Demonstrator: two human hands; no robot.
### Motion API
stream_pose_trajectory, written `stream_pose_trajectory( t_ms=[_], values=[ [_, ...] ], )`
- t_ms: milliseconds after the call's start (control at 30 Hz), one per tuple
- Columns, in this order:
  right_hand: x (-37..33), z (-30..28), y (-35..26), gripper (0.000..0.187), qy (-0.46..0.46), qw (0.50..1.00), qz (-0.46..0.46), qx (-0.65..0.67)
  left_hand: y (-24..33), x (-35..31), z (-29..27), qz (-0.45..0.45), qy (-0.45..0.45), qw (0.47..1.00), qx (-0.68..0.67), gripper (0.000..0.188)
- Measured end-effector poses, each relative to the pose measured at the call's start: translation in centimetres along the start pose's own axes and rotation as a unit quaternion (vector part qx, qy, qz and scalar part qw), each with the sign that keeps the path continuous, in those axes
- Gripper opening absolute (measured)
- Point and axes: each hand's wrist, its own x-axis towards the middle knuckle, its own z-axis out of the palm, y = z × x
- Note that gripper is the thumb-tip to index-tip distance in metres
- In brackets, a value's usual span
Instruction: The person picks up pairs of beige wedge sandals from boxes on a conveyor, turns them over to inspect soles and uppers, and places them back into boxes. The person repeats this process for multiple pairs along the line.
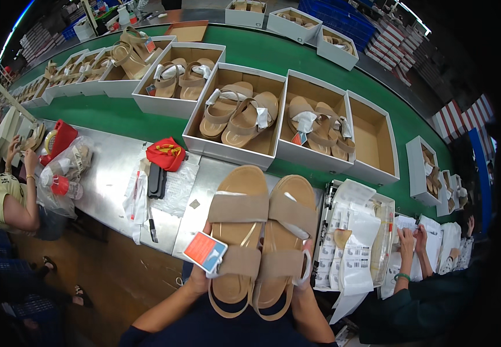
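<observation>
Pair of tan sandals held side by side, toes away, over the near edge of the metal bench.
Left to right: left hand point(197, 281) gripping the outer heel side, finger ends hidden beneath; orange-and-white tag point(205, 252) hangs beside it; left sandal point(237, 236); right sandal point(279, 238), inner edges touching toward the heel; right hand point(304, 287) gripping the far side by the white wrap point(306, 267), fingertips unseen. Likely light; soles firm but bendable, straps soft, easily creased. Best hold: sole edges, clear of tag and heel loops.
</observation>
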Motion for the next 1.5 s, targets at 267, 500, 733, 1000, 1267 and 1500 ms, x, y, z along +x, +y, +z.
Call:
stream_pose_trajectory(
  t_ms=[267, 500, 733, 1000, 1267, 1500],
  values=[
    [1.5, 1.7, 1.2, 0.088, -0.012, 0.998, 0.033, -0.044, 1.2, 1.8, -0.7, -0.136, -0.027, 0.989, -0.056, 0.084],
    [1.3, -1.0, 3.1, 0.083, -0.048, 0.983, 0.025, 0.175, 1.7, 1.7, 0.4, -0.191, 0.068, 0.937, -0.285, 0.077],
    [2.3, 3.1, 1.2, 0.072, -0.161, 0.878, 0.141, 0.428, -1.4, 1.5, -2.0, -0.225, -0.111, 0.838, -0.484, 0.086],
    [1.9, 1.4, 2.1, 0.078, -0.172, 0.863, 0.148, 0.452, -1.0, 1.2, -1.8, -0.225, -0.181, 0.77, -0.569, 0.098],
    [-1.1, 4.0, -3.8, 0.07, -0.095, 0.961, 0.113, 0.233, 2.3, 1.3, -2.9, 0.059, -0.273, 0.882, -0.38, 0.086],
    [1.3, 4.2, -7.7, 0.057, -0.095, 0.942, -0.056, -0.316, 8.1, 3.4, -3.3, -0.001, -0.1, 0.994, -0.031, 0.06]
  ],
)
